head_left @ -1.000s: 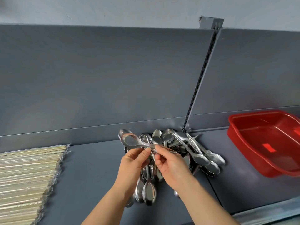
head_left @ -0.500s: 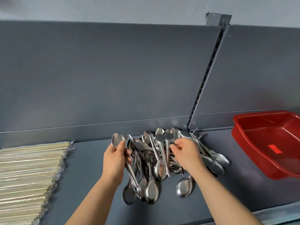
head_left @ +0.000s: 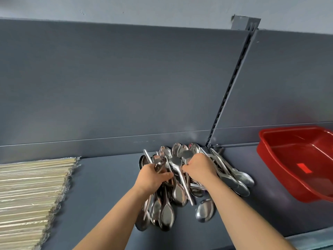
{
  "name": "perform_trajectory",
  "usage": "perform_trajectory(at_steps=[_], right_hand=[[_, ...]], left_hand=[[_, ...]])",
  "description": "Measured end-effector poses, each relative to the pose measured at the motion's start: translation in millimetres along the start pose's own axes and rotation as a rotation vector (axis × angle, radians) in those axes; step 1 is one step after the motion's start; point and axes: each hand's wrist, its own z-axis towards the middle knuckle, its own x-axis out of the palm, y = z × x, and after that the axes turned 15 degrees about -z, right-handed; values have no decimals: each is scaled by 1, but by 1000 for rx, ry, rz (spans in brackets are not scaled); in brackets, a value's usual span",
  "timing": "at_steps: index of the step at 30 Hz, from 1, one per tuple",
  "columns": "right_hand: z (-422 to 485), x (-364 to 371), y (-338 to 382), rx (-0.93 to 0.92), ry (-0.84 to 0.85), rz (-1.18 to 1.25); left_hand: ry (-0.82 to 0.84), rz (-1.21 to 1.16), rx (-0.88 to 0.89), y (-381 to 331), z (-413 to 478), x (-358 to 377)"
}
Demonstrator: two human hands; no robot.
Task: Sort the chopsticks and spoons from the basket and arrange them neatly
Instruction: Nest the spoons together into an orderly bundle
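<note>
Your left hand point(head_left: 153, 176) is in the left side of the spoons point(head_left: 178, 193), with its fingers curled round a few of them and its thumb laid across. Your right hand point(head_left: 201, 168) sits on the far right part of the heap. Its fingers are bent down among the handles, but you cannot tell from here whether they have closed on one. The heap lies on the grey shelf point(head_left: 108, 186) against the back panel point(head_left: 126, 87), between the stacked chopsticks point(head_left: 32, 192) well off to your left and the red basket point(head_left: 292, 156) to your right, which looks empty. Most spoons lie with their long axis running from the panel toward you, bowls at either end. The ones on the right slant outward toward the basket. One long spoon point(head_left: 182, 179) lies between your two hands, bowl at the far end and handle pointing back at you. Either hand could reach it, though the right fingertips are touching or just beside it. A loose spoon point(head_left: 205, 211) lies apart at the near edge, just beside your right forearm, so it seems to belong to the right hand. The spoons are probably still to be lined up.
</note>
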Motion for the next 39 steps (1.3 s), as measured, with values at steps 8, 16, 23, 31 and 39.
perform_trajectory(at_steps=[8,16,23,31,39], right_hand=[[-7,3,-19,-210,132,287],[-17,17,0,-204,59,168],[-20,13,-1,-124,50,564],[-35,15,7,-333,69,471],[-48,5,6,-307,277,721]], left_hand=[[49,-406,-173,7,2,-7],[-14,-521,-151,8,0,-15],[16,-788,-195,3,-5,-15],[82,-814,-118,-8,-8,-2],[95,-969,-118,-10,-13,1]])
